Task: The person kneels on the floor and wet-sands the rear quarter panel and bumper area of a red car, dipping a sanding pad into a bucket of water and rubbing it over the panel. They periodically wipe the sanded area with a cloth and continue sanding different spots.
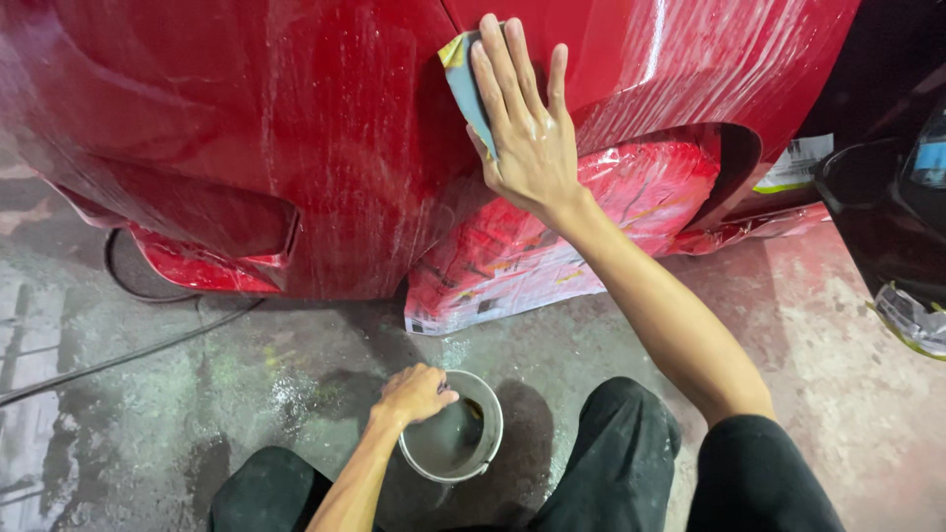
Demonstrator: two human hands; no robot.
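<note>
I read this as the wet-sanding step on the red car panel [325, 148]. My right hand [527, 123] lies flat at about 12 o'clock in the view, fingers spread and pressed on a grey-blue sanding sheet [463, 84] with a yellowish corner, pinning it against the wet, streaked paint just above the wheel arch. Only the left edge of the sheet shows past my fingers; the rest sits under the palm. My left hand [414, 394] is low, near 6 o'clock, fingers curled over the near rim of a small round bucket [488, 433] that stands on the wet concrete floor [138, 424] between my knees; whether it truly clamps the rim or only rests on it I cannot tell. The water inside looks dull and grey. At 4 o'clock from the right hand, the wheel opening is masked with printed paper [512, 266] tinted red. A dark hose [118, 360] trails off toward 9 o'clock.

By my judgement, the next move calls for even, flat pressure through the whole palm, and a sheet kept wet
</note>
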